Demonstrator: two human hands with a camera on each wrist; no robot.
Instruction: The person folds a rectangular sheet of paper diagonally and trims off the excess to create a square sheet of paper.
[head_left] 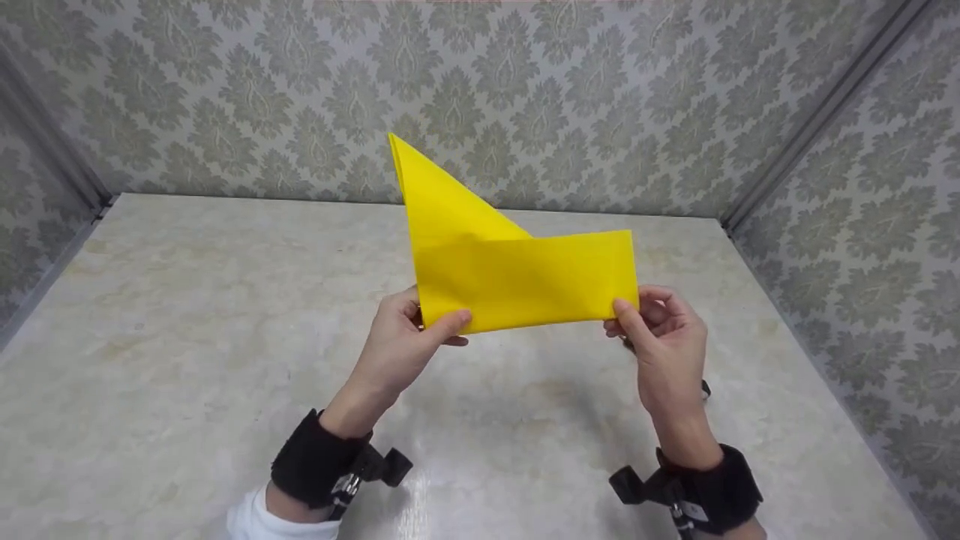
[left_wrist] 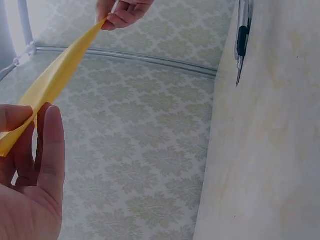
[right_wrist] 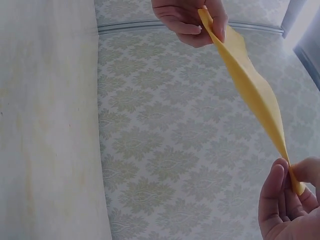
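A folded sheet of yellow paper (head_left: 517,277) is held up above the table, with a tall pointed flap rising at its left end and a straight-edged band running to the right. My left hand (head_left: 405,337) pinches its lower left corner, thumb in front and fingers behind. At the lower right corner, my right hand (head_left: 667,345) pinches the paper between thumb and fingers. Both wrist views show the paper nearly edge-on, stretched between the left hand (left_wrist: 35,165) and the right hand (right_wrist: 292,200).
A craft knife (left_wrist: 242,40) with a pointed blade lies on the pale marbled table (head_left: 187,337); in the head view the right hand and wrist mostly hide it. Patterned wall panels (head_left: 450,97) stand at the back and both sides.
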